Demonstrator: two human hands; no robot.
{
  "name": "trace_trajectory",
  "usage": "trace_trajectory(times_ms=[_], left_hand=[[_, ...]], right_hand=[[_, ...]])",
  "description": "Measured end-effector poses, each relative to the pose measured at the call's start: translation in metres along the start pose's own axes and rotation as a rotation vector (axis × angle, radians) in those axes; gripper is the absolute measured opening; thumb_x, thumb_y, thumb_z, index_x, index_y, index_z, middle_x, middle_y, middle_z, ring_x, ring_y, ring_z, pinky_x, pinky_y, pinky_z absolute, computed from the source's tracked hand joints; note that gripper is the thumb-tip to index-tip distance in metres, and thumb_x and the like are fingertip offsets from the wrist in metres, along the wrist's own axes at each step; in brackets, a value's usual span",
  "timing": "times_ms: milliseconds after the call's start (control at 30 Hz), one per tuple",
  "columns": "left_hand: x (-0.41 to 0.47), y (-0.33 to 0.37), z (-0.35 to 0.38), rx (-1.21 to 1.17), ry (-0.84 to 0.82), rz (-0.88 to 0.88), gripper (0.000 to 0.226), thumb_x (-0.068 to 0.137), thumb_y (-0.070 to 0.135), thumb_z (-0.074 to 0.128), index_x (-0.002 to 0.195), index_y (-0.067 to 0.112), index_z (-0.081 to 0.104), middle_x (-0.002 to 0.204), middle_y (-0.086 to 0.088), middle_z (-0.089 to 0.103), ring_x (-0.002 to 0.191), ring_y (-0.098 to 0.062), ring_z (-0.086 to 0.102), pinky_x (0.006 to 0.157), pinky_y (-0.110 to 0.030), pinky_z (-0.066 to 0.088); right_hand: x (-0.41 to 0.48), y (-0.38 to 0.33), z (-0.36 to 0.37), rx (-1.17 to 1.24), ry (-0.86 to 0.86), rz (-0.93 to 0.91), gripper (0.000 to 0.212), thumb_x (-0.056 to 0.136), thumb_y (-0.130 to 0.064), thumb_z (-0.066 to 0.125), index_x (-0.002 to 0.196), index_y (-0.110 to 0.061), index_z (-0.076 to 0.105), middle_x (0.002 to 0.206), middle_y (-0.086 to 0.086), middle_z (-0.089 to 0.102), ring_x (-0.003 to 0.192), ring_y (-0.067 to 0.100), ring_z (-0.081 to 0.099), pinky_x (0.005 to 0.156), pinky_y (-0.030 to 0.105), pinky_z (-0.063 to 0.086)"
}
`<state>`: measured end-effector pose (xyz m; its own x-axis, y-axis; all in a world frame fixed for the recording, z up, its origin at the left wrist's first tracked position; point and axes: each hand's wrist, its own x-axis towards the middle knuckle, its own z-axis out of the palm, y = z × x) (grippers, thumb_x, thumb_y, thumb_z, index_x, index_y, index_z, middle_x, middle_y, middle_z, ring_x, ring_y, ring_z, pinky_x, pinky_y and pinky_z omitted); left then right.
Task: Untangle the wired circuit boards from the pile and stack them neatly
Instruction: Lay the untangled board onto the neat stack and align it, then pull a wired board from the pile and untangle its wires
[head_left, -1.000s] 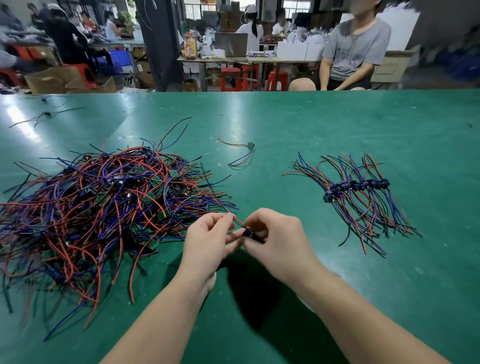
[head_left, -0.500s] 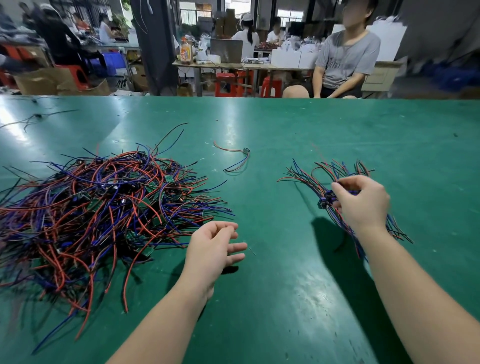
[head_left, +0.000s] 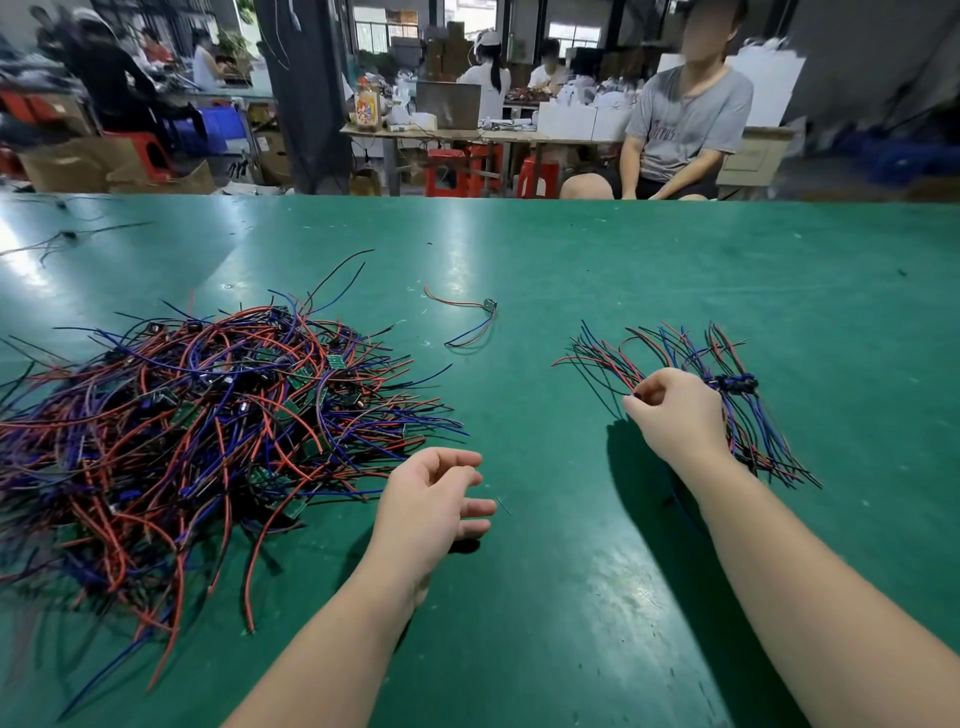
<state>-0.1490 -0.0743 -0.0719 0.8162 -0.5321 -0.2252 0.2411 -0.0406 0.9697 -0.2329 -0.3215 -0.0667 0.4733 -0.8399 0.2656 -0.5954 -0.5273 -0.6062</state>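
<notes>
Green table (head_left: 571, 260), tangled pile (head_left: 208, 415); right hand (head_left: 675, 415) pinches wires (head_left: 613, 370); benches (head_left: 467, 136) behind.

pile (head_left: 197, 426) left, stack (head_left: 727, 384) right — lone board (head_left: 488, 305) between

There are two heaps of wired boards: one tangled pile (head_left: 208, 415) just left of the left hand (head_left: 431, 499), its boards too many to count, and one neat stack (head_left: 737, 382) at the right hand (head_left: 675, 415). One lone wired board (head_left: 488, 305) lies beyond, between the hands.
</notes>
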Motion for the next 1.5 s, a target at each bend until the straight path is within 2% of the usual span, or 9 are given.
trace_trajectory(times_ms=[167, 267, 333, 633, 733, 967, 1167, 1367, 1500], left_hand=[[-0.001, 0.001, 0.000, 0.013, -0.005, -0.014, 0.015, 0.091, 0.002, 0.050, 0.092, 0.010, 0.063, 0.088, -0.005, 0.064, 0.058, -0.014, 0.068, 0.051, -0.024, 0.054], [-0.001, 0.002, 0.001, 0.015, -0.006, -0.020, 0.015, 0.091, 0.002, 0.050, 0.092, 0.010, 0.063, 0.087, -0.004, 0.063, 0.057, -0.013, 0.068, 0.052, -0.024, 0.055], [-0.002, 0.003, 0.001, 0.017, -0.006, -0.030, 0.014, 0.091, 0.003, 0.051, 0.091, 0.012, 0.063, 0.083, -0.003, 0.064, 0.057, -0.013, 0.068, 0.053, -0.027, 0.054], [-0.003, 0.002, 0.001, 0.038, -0.019, -0.033, 0.014, 0.091, 0.004, 0.053, 0.091, 0.013, 0.063, 0.082, -0.002, 0.064, 0.056, -0.013, 0.067, 0.052, -0.026, 0.053], [-0.004, 0.004, 0.001, 0.043, -0.025, -0.028, 0.013, 0.091, 0.004, 0.053, 0.091, 0.013, 0.063, 0.083, -0.003, 0.064, 0.055, -0.013, 0.066, 0.052, -0.026, 0.053], [-0.006, 0.005, 0.002, 0.062, -0.023, -0.024, 0.014, 0.091, 0.004, 0.052, 0.091, 0.012, 0.063, 0.084, -0.004, 0.064, 0.055, -0.014, 0.066, 0.054, -0.027, 0.054], [-0.007, 0.006, 0.000, 0.061, -0.016, -0.026, 0.015, 0.090, 0.003, 0.052, 0.090, 0.012, 0.064, 0.085, -0.004, 0.065, 0.055, -0.014, 0.066, 0.052, -0.026, 0.054], [-0.005, 0.004, 0.000, 0.050, -0.011, -0.020, 0.017, 0.090, 0.003, 0.050, 0.089, 0.012, 0.066, 0.087, -0.006, 0.064, 0.053, -0.015, 0.064, 0.052, -0.028, 0.054], [-0.003, 0.004, -0.002, 0.156, 0.047, 0.060, 0.018, 0.088, 0.005, 0.053, 0.083, 0.016, 0.066, 0.078, -0.003, 0.064, 0.052, -0.010, 0.062, 0.048, -0.027, 0.053]], right_hand=[[0.004, -0.003, 0.003, 0.006, -0.058, -0.014, 0.012, 0.084, -0.022, 0.067, 0.089, -0.011, 0.068, 0.081, 0.001, 0.065, 0.081, 0.018, 0.058, 0.070, 0.023, 0.036], [0.005, -0.001, 0.002, 0.022, -0.001, -0.006, 0.011, 0.082, -0.021, 0.068, 0.087, -0.011, 0.070, 0.089, 0.009, 0.067, 0.087, 0.023, 0.060, 0.074, 0.024, 0.038], [0.005, 0.002, 0.000, 0.006, 0.050, 0.013, 0.009, 0.080, -0.021, 0.070, 0.083, -0.012, 0.070, 0.086, 0.009, 0.067, 0.087, 0.024, 0.061, 0.072, 0.024, 0.038], [0.002, 0.007, -0.001, -0.112, -0.036, 0.020, 0.023, 0.072, -0.024, 0.082, 0.068, -0.011, 0.064, 0.065, -0.008, 0.051, 0.074, 0.018, 0.051, 0.064, 0.025, 0.030], [0.004, 0.006, 0.000, -0.124, -0.017, -0.020, 0.021, 0.076, -0.022, 0.080, 0.069, -0.009, 0.065, 0.065, -0.007, 0.052, 0.071, 0.013, 0.049, 0.064, 0.023, 0.030], [0.014, -0.009, 0.007, -0.090, -0.010, -0.123, 0.020, 0.078, -0.025, 0.078, 0.075, -0.012, 0.063, 0.072, 0.000, 0.060, 0.072, 0.019, 0.053, 0.066, 0.024, 0.035], [0.020, -0.014, 0.018, -0.254, -0.067, -0.130, 0.019, 0.084, -0.025, 0.071, 0.087, -0.007, 0.065, 0.090, 0.010, 0.065, 0.088, 0.029, 0.058, 0.074, 0.032, 0.045], [0.018, -0.007, 0.018, -0.328, -0.037, 0.010, 0.019, 0.088, -0.033, 0.065, 0.098, -0.017, 0.063, 0.099, 0.006, 0.064, 0.085, 0.028, 0.055, 0.066, 0.030, 0.042], [0.006, -0.015, 0.013, -0.309, -0.020, 0.040, 0.033, 0.098, -0.045, 0.042, 0.099, -0.015, 0.054, 0.093, 0.010, 0.066, 0.079, 0.028, 0.053, 0.076, 0.035, 0.043]])
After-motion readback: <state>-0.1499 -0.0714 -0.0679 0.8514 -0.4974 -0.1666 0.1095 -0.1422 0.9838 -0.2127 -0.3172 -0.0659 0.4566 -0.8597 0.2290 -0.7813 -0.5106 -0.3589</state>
